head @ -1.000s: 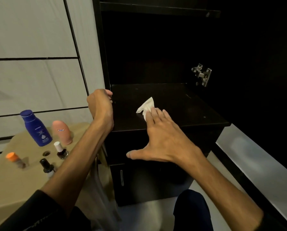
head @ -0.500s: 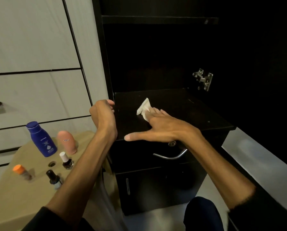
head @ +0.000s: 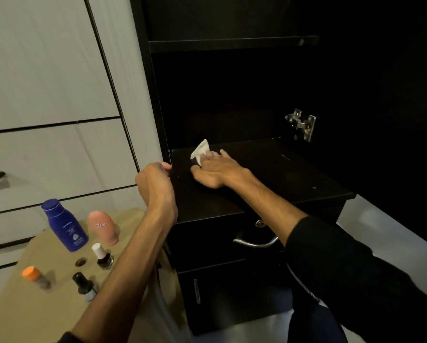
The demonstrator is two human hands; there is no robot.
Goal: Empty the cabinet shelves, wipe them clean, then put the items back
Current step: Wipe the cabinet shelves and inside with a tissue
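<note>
My right hand (head: 213,170) lies flat on the dark shelf (head: 269,174), fingers straight and pressing a crumpled white tissue (head: 200,150) that pokes out at its twelve o'clock. My left hand (head: 155,181), at the right hand's nine o'clock, has its fingers curled round the shelf's left front corner, bracing me.

Out from there, the cabinet holds nothing I can make out: the shelf under my palm is bare, and the upper shelf (head: 232,44) at twelve o'clock is too dark to judge. A metal hinge (head: 301,123) sits at two o'clock, a drawer handle (head: 255,241) at five o'clock.

The items wait on the tan surface (head: 14,310) at eight o'clock: a blue lotion bottle (head: 65,225), a pink roll-on (head: 102,227), two small dark bottles (head: 103,256) and an orange-capped bottle (head: 34,277).

What could go wrong, I'd say: the tissue is small and loose, so a quick stroke might slide my fingers off it or shred it, leaving streaks. The dim back corners could easily be missed. My left elbow hangs near the bottles; a careless swing could topple them.
</note>
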